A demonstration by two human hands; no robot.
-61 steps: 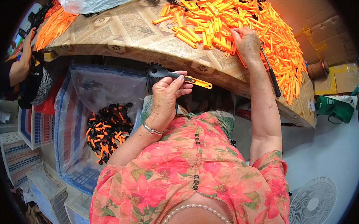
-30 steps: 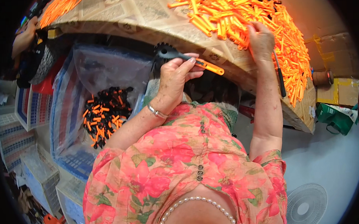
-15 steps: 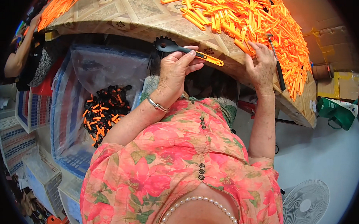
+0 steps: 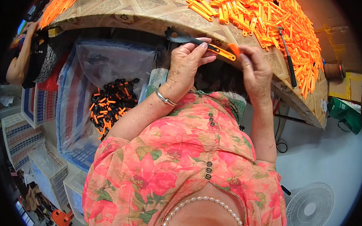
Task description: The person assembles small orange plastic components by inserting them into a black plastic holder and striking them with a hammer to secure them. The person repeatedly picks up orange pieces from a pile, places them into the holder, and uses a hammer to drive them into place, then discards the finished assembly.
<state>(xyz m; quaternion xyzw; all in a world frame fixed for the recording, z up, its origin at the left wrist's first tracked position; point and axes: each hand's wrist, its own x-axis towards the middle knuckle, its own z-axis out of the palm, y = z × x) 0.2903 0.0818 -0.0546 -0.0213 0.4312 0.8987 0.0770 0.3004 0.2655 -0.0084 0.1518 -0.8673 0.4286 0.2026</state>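
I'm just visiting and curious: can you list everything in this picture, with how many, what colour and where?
black tool with orange handle: one, in left hand
orange piece: one, at right hand's fingertips
orange pieces: many, heaped on table
table: one, patterned beige, ahead
dark-handled tool: one, on table, right
clear bag: one, holding black-and-orange parts, lower left
fan: one, white, floor, lower right
another person's arm: one, far left
left hand: one
right hand: one

head-worn fisheye, looking steeply down, close
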